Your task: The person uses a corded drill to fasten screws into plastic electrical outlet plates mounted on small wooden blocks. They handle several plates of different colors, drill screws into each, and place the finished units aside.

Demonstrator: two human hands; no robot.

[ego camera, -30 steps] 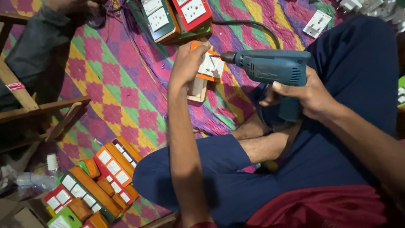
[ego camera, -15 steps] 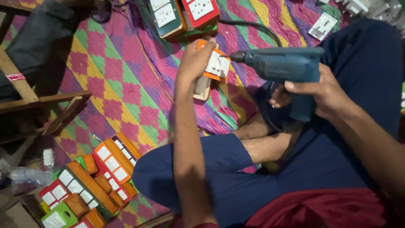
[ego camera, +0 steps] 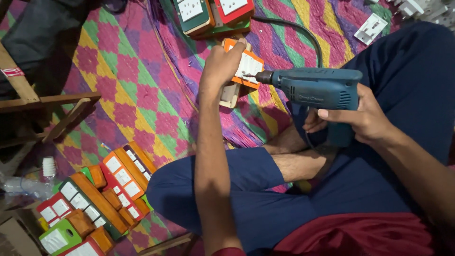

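An orange switch board (ego camera: 242, 71) with a white faceplate and a wooden back was gripped by the left hand (ego camera: 222, 66), whose fingers were closed around its left edge, at about 12 o'clock in the view. A blue electric drill (ego camera: 316, 92) was clasped by the right hand (ego camera: 358, 118) at about 2 o'clock, the fingers being wrapped around the pistol grip. The drill was held level, and its bit was set against the white faceplate of the board. A black cord (ego camera: 294, 29) was seen running from behind the drill toward 12 o'clock across a patterned mat (ego camera: 128, 95) of pink, green and yellow diamonds. Two further boards, one green (ego camera: 192, 14) and one red (ego camera: 233, 9), were laid just beyond the held board. A stack of finished boards (ego camera: 95, 199) in orange, green and red was heaped at 8 o'clock, and a white socket plate (ego camera: 370, 28) was lying at 1 o'clock.
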